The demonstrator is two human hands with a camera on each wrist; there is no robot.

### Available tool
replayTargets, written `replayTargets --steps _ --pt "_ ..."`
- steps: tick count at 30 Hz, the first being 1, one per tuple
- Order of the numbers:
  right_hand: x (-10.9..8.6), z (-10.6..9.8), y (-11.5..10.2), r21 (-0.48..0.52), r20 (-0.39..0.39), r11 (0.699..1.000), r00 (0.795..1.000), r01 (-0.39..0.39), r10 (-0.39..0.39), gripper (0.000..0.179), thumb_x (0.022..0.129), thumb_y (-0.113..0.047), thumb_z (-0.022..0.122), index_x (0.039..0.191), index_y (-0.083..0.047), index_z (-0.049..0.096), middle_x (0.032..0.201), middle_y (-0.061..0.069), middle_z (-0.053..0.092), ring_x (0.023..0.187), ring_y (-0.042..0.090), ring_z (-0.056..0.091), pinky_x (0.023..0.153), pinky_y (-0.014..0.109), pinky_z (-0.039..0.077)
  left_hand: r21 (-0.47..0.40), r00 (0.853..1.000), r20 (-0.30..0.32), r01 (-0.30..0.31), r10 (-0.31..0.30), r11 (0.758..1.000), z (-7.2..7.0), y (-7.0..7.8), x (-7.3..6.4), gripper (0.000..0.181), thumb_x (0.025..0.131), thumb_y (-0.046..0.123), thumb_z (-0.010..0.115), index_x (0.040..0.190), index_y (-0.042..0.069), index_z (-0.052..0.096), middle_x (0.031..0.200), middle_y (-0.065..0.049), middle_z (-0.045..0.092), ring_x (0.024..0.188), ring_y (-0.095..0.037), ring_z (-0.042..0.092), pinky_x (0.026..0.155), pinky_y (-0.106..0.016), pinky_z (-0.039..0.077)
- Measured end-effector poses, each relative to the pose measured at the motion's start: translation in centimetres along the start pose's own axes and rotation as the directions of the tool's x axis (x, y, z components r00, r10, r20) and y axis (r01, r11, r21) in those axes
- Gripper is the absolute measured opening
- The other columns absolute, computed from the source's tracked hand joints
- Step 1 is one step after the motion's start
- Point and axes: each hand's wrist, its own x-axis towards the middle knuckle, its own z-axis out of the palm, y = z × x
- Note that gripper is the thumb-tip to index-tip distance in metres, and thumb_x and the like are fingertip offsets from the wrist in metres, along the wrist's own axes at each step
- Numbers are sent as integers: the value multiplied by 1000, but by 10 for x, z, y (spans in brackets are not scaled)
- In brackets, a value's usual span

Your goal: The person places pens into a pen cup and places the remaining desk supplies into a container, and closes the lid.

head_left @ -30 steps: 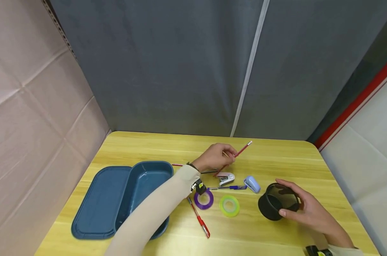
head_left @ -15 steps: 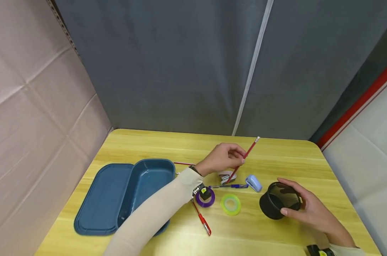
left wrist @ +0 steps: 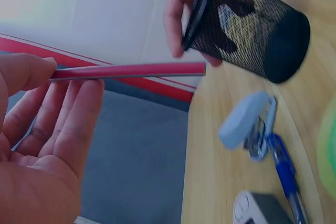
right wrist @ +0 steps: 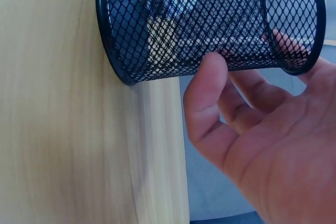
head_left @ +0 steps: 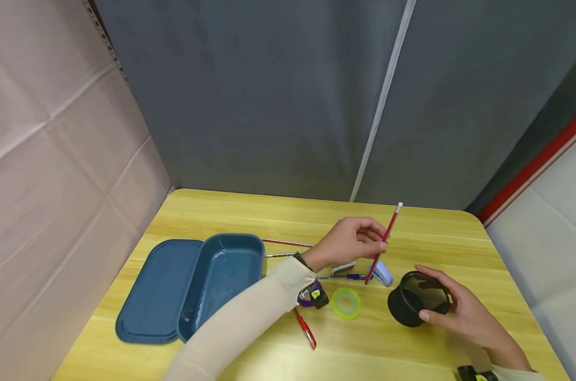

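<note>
My left hand (head_left: 352, 241) pinches a red pencil (head_left: 387, 233) between thumb and fingers, held above the table with its white eraser end up. In the left wrist view the pencil (left wrist: 131, 70) points toward the black mesh pen cup (left wrist: 247, 27). My right hand (head_left: 468, 312) grips that cup (head_left: 413, 301) by its side, thumb at the front and fingers behind. The right wrist view shows the thumb (right wrist: 207, 93) pressed on the mesh (right wrist: 210, 19). Under the pencil's lower end lie a light blue stapler (head_left: 383, 273) and a blue pen (head_left: 354, 276).
A blue box (head_left: 230, 248) and its lid (head_left: 154, 296) lie at the left. Green tape (head_left: 346, 304), purple tape (head_left: 305, 301), partly hidden, and a red pen (head_left: 307, 330) lie in front. Behind are another red pencil (head_left: 288, 243), a silver pen (head_left: 280, 255) and a grey stapler (head_left: 343, 268).
My left hand has carried the pencil to the right, toward the cup, and the pencil has turned more upright. The right hand and the cup have stayed nearly in place.
</note>
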Motion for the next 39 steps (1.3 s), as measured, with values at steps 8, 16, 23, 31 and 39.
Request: replayTargets --steps 8,16,23,31,39 --pt "-6 -6 -2 -55 -11 998 999 -34 34 82 87 -3 84 159 -16 47 156 -15 52 134 -16 43 90 11 48 -147 999 -31 -40 35 988 29 4 -1 23 98 4 74 119 -2 67 99 -1 72 84 -3 73 83 -28 65" --pt "-8 -5 -3 -15 -13 999 999 -48 48 82 88 -2 83 160 -12 45 153 -24 49 131 -17 42 77 22 58 -133 999 -35 -6 1 991 46 -8 1 19 97 4 75 114 0 68 97 -1 72 83 1 73 82 -24 64" --pt "-9 -4 -3 9 -32 999 998 -53 53 81 88 1 82 159 -10 46 147 -28 51 129 -16 45 74 22 57 -22 998 -67 -13 11 1000 55 -24 -3 18 98 11 76 114 6 69 102 -1 73 85 4 69 83 -18 60" --pt "-9 -3 0 57 -40 997 998 -45 47 80 88 4 81 158 -8 46 148 -27 50 128 -12 47 52 28 51 -55 985 -161 -71 62 996 58 -23 -8 17 98 11 75 114 6 69 102 -4 75 85 5 70 81 -19 61" --pt "-10 -4 2 86 -30 995 998 -47 50 80 88 6 80 158 -7 45 150 -24 50 127 -10 47 47 30 48 -249 966 -222 -187 132 950 61 -14 -2 17 96 -1 73 110 -5 65 102 -22 73 82 0 73 77 -30 65"
